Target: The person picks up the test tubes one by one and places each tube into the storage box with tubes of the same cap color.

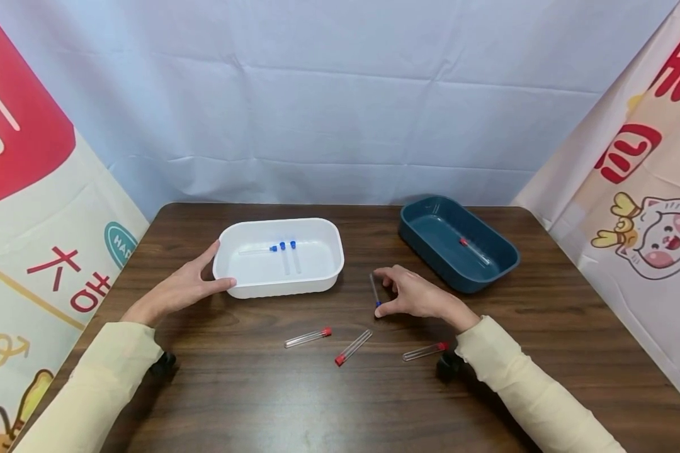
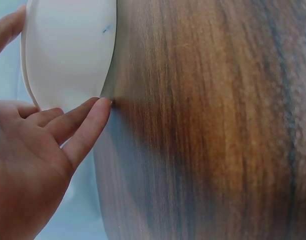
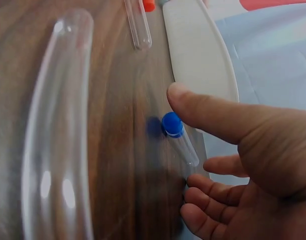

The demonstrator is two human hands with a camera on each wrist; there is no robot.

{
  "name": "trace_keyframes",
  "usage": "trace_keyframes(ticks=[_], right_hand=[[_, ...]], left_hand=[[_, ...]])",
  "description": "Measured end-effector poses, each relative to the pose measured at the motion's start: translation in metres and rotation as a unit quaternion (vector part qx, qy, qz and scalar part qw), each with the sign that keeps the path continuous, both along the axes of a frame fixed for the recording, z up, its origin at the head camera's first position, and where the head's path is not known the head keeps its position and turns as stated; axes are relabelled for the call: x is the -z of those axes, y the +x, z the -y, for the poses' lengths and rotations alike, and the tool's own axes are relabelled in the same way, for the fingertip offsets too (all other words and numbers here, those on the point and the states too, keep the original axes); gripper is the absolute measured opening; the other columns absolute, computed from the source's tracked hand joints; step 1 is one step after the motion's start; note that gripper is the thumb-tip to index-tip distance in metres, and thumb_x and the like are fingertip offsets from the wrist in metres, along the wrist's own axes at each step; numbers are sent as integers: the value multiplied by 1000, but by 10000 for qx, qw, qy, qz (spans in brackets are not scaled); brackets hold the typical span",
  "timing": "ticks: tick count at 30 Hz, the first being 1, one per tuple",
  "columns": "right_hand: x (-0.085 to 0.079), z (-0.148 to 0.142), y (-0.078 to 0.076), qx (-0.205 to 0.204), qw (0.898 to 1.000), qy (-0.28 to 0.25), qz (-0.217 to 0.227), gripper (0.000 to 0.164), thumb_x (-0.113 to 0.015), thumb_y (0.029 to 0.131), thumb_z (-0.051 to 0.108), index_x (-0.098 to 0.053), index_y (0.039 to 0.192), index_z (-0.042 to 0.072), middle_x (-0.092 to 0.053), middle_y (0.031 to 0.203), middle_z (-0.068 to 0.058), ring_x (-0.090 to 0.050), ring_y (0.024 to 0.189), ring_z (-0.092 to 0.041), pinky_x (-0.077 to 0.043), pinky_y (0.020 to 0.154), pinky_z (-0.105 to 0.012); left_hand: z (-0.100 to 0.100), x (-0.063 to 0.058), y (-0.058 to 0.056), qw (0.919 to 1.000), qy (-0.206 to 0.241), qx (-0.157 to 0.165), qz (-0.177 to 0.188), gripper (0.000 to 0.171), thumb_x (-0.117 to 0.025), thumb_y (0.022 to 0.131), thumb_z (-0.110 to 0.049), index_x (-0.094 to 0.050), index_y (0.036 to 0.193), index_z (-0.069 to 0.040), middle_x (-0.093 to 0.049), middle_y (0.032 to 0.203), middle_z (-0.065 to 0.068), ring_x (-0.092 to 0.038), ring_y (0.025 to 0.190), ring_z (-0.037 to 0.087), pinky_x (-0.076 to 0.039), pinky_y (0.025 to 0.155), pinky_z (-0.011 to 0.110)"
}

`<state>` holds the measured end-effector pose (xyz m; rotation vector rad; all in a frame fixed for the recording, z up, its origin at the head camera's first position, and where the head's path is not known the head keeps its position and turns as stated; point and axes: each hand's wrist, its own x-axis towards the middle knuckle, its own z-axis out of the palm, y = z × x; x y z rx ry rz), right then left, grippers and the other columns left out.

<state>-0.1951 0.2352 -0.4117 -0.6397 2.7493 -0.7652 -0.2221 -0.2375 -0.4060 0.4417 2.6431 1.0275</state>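
Observation:
The white tray (image 1: 243, 288) holds three blue-capped test tubes (image 1: 297, 258). My left hand (image 1: 184, 283) spans its left end, thumb on the front rim; in the left wrist view its fairly straight fingers (image 2: 85, 122) rest against the wall. My right hand (image 1: 410, 292) is at the table around another blue-capped test tube (image 3: 180, 140), thumb near the cap and fingertips near the rounded end. In the right wrist view a small gap shows between thumb and cap; firm contact is not visible. Red-capped test tubes (image 1: 308, 338) lie on the table nearer the front.
A dark teal tray (image 1: 459, 277) stands at the back right with a red-capped test tube (image 1: 476, 251) inside. The wooden table (image 1: 249, 390) ends at a pale curtain (image 1: 340, 126) behind. Another red-capped tube (image 1: 425, 352) lies below my right wrist.

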Motion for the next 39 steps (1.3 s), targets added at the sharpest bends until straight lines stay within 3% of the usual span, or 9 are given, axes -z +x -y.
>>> trace_keyframes(ticks=[11, 28, 39], right_hand=[[0, -4, -12, -426, 9988, 193, 152, 95, -92, 79, 38, -45, 151, -3, -54, 115, -11, -50, 93, -20, -45, 80, -33], [-3, 2, -14, -345, 9976, 488, 361, 100, -94, 76, 37, -43, 154, 0, -53, 118, -12, -51, 90, -19, -46, 80, -33], [-3, 2, -15, -282, 9976, 525, 353, 91, -94, 76, 37, -49, 148, 3, -53, 118, -11, -52, 93, -20, -46, 83, -34]], left_hand=[[0, 1, 1, 10000, 61, 0, 27, 112, -67, 95, -59, 6, 166, -14, -6, 171, 21, -17, 153, 46, -25, 115, 69], [0, -1, 2, 10000, 45, -30, 5, 111, -67, 95, -59, 6, 166, -14, -7, 171, 21, -17, 153, 46, -23, 116, 69], [0, -1, 2, 10000, 68, -20, -12, 112, -67, 95, -59, 6, 166, -13, -7, 171, 21, -17, 154, 45, -23, 116, 69]])
